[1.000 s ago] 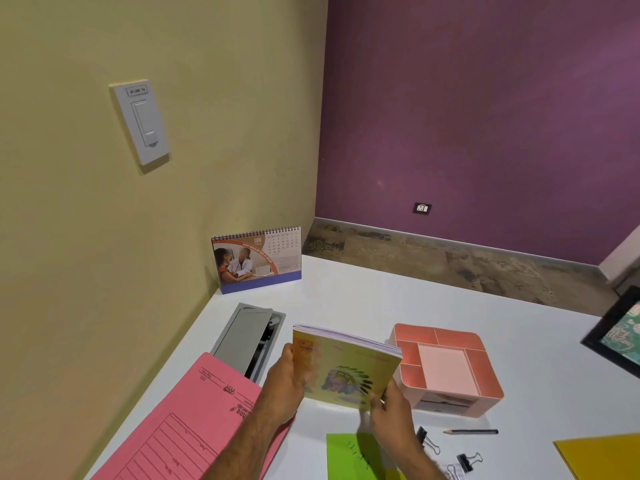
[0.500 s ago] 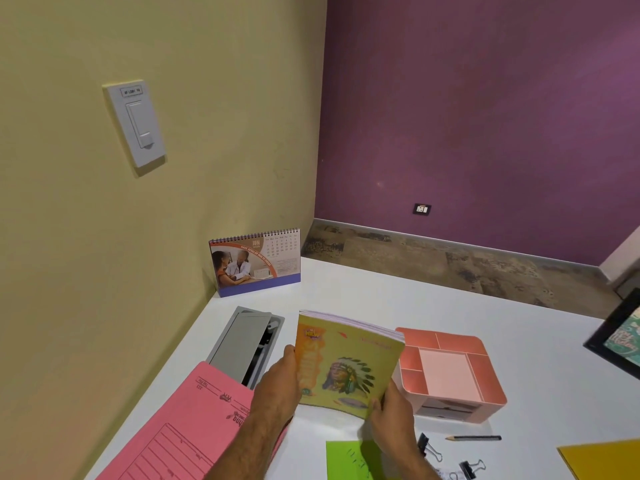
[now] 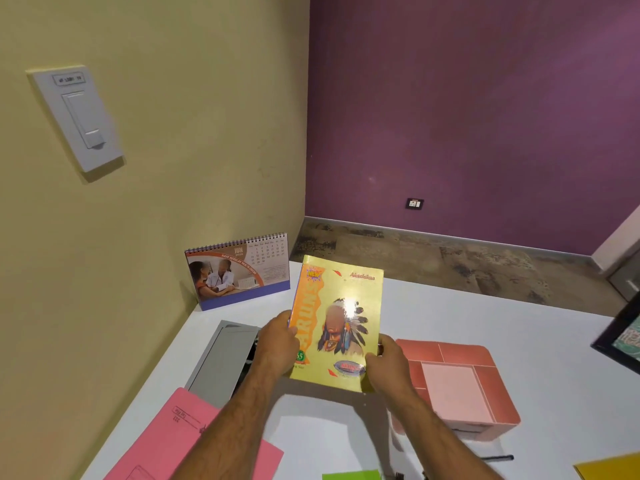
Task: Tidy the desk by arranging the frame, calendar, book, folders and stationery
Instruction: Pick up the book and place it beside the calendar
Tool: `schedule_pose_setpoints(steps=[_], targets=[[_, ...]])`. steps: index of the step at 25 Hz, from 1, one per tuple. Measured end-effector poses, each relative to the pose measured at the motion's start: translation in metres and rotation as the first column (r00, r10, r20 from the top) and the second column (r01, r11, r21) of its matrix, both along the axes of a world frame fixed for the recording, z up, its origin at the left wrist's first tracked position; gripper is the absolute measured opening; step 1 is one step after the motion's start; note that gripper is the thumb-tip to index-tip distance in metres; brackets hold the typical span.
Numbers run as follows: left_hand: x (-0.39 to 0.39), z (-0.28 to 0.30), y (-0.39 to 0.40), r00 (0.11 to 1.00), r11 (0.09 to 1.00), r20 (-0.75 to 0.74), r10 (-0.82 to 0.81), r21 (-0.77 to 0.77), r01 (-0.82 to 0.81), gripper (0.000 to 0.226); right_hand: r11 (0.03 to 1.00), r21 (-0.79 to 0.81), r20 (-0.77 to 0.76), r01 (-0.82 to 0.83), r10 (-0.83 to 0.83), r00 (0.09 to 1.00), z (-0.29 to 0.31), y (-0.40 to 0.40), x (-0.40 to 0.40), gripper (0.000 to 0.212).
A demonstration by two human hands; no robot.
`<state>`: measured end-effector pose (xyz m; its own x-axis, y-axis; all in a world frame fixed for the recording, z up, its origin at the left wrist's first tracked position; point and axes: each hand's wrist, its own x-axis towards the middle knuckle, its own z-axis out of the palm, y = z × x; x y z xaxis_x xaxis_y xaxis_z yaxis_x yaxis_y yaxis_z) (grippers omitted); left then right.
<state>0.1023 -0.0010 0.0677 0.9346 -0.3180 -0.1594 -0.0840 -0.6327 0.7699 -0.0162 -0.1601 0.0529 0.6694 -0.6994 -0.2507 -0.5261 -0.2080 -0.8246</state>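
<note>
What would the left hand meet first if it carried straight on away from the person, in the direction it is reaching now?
Probably the desk calendar standing by the wall; the left hand, gripping the book, points roughly that way over bare desk. Depth is hard to judge.

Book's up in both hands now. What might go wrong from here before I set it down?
1. The book is held only at its lower edges by the left hand and right hand, so it may slip.
2. Set down leftward, it might drop into the open grey cable hatch.
3. Moved back, it may topple the desk calendar.
</note>
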Motion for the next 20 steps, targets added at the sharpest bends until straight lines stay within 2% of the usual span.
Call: schedule_pose_setpoints(steps=[8,14,20], targets=[[0.064,-0.054,-0.032,0.999,0.992,-0.033,0.033,0.126,-0.028,0.019,0.999,0.034,-0.088,0.035,-0.032,0.996,-0.042,-0.023,0.056,0.032],[0.088,-0.089,-0.050,0.998,0.988,-0.040,0.055,0.146,-0.049,0.020,0.991,-0.017,-0.124,0.132,-0.133,0.983,-0.074,-0.031,0.088,0.031],[0.098,-0.109,-0.059,0.999,0.983,0.016,0.045,0.177,-0.047,0.019,0.986,-0.095,-0.157,0.134,-0.148,0.976,-0.095,-0.040,0.107,0.029]])
